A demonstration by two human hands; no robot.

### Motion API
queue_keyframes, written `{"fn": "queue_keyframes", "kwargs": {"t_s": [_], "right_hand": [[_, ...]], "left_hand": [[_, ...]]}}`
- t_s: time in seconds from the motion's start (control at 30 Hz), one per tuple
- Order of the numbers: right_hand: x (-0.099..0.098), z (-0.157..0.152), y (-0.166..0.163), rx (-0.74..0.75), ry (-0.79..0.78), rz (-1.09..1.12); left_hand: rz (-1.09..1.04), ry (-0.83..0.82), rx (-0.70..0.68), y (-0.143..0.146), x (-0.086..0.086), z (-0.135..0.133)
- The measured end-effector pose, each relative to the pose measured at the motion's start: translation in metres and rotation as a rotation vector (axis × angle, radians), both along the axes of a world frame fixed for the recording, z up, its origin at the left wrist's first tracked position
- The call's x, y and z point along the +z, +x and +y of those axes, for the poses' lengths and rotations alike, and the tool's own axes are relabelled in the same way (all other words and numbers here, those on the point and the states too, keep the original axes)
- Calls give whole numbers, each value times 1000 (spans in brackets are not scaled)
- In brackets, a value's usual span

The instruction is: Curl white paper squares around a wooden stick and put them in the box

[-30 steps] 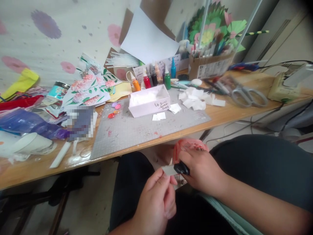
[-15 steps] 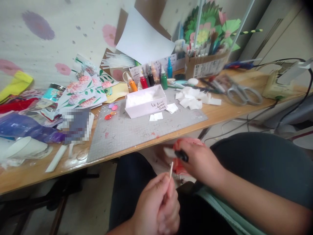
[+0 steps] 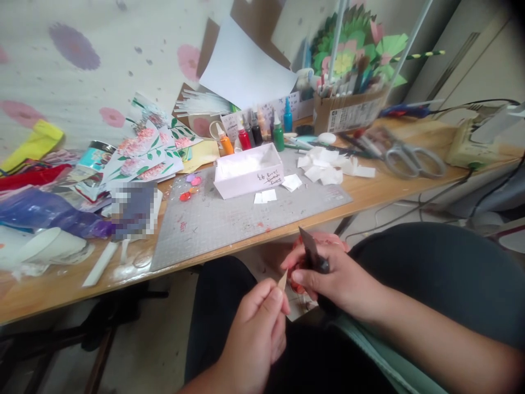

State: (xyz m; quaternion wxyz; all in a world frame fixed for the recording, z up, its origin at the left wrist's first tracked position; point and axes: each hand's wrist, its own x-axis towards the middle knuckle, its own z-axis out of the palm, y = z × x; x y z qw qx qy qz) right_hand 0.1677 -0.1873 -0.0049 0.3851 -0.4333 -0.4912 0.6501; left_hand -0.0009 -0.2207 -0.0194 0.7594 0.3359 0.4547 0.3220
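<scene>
Left hand [image 3: 260,323] pinches small pale-tan, wooden-looking sliver [image 3: 283,280], pointed end up, near right hand [image 3: 342,279]. Right hand grips black-handled, grey-bladed knife [image 3: 310,249], blade clear of sliver. Taper judged formed; whether paring remains, cannot tell.

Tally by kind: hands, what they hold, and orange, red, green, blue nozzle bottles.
Left hand plus right hand: 2
Black-handled knife: 1
Pointed beige piece: 1
Orange bottle: 1
Red bottle: 1
Green bottle: 1
Blue bottle: 1
Total: 8
</scene>
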Motion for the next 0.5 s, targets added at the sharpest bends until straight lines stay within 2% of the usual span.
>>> {"fn": "queue_keyframes", "kwargs": {"t_s": [0.3,0.5], "right_hand": [[-1,2,-2,-94,98,16],[-1,2,-1,-109,108,-19]], "left_hand": [[270,173,-63,0,2,2],[336,268,-84,-3,2,6]]}}
